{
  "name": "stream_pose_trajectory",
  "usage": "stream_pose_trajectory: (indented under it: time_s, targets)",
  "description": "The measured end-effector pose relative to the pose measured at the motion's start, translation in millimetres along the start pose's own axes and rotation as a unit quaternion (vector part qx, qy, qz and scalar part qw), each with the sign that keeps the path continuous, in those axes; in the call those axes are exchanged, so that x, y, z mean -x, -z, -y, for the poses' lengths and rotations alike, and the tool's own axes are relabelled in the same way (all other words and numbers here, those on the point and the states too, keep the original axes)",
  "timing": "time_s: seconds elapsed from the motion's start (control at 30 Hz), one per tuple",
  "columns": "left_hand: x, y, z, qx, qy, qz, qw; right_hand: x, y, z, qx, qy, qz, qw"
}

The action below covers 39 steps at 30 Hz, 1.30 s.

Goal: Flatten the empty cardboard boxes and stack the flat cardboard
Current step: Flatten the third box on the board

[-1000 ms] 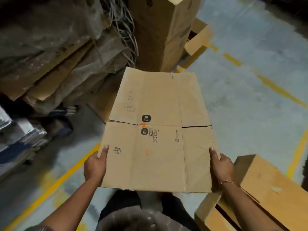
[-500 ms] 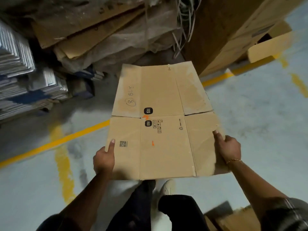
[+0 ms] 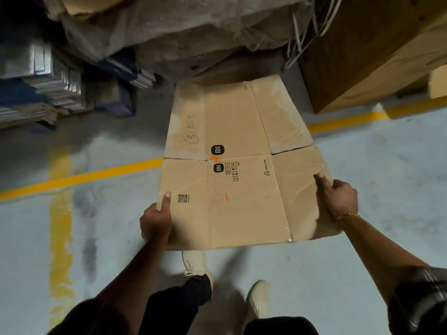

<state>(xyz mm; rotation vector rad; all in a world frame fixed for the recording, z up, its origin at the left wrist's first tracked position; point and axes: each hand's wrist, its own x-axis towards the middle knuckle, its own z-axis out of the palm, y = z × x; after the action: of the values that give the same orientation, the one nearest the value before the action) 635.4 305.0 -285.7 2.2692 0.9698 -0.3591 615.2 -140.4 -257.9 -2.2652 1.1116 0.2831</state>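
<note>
- a thin gold bracelet (image 3: 348,215) circles the wrist of my right hand (image 3: 338,197);
- dark sleeves (image 3: 420,298), the right one slightly glossy;
- black trousers (image 3: 179,303);
- pale beige shoes (image 3: 257,301) on my feet

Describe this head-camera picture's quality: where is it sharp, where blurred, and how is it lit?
Head view: lighting is dim, darkest at the top left corner; the flattened box is sharp enough to show its printed logos, though its near right corner smears; the shoe and the stacked sheets at left are motion-blurred.
</note>
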Motion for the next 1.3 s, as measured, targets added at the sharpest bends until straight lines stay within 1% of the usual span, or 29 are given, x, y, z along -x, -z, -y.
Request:
stream_pose_trajectory:
  time_s: [0.3, 0.43, 0.57, 0.73, 0.93, 1.03, 1.1, 1.13, 1.2, 1.23, 1.3]
  targets:
    - [-92.5, -138.1, 29.0, 0.045, 0.023, -0.031, 0.998, -121.4, -112.6, -17.3, 0.002, 0.054, -0.019, 0.998]
    - [-118.3, -185.7, 48.4, 0.053, 0.023, -0.04, 0.998, -153.2, -152.9, -34.7, -0.006, 0.07, -0.023, 0.997]
    - [-135.0, -222.0, 66.5, 0.054, 0.018, -0.032, 0.998, -179.6, -187.5, -59.3, -0.001, 0.084, -0.03, 0.996]
    - [-153.3, -264.8, 93.6, 0.031, 0.022, 0.01, 0.999, -208.3, -228.2, -92.2, 0.003, 0.069, 0.003, 0.998]
    - [-174.6, -307.4, 117.2, 0.001, 0.003, 0.122, 0.992, -242.8, -270.7, -127.7, 0.01, 0.034, 0.06, 0.998]
    - [-178.5, -319.0, 121.5, -0.009, 0.016, 0.135, 0.991, -249.6, -282.8, -137.6, 0.016, 0.012, 0.106, 0.994]
    - [-174.6, -321.8, 119.8, -0.009, 0.015, 0.127, 0.992, -250.9, -290.5, -145.6, 0.021, 0.024, 0.11, 0.993]
    - [-170.8, -321.4, 116.8, -0.029, -0.007, 0.114, 0.993, -250.0, -293.4, -147.7, 0.035, 0.036, 0.105, 0.993]
    - [-159.9, -317.2, 106.5, -0.125, -0.086, 0.085, 0.985, -237.7, -292.7, -140.6, 0.094, 0.079, 0.104, 0.987]
    - [-153.5, -314.5, 100.2, -0.175, -0.137, 0.077, 0.972, -226.7, -289.2, -130.7, 0.122, 0.12, 0.109, 0.979]
    - [-138.8, -306.3, 83.3, -0.24, -0.222, 0.087, 0.941, -203.7, -277.8, -110.3, 0.165, 0.198, 0.139, 0.956]
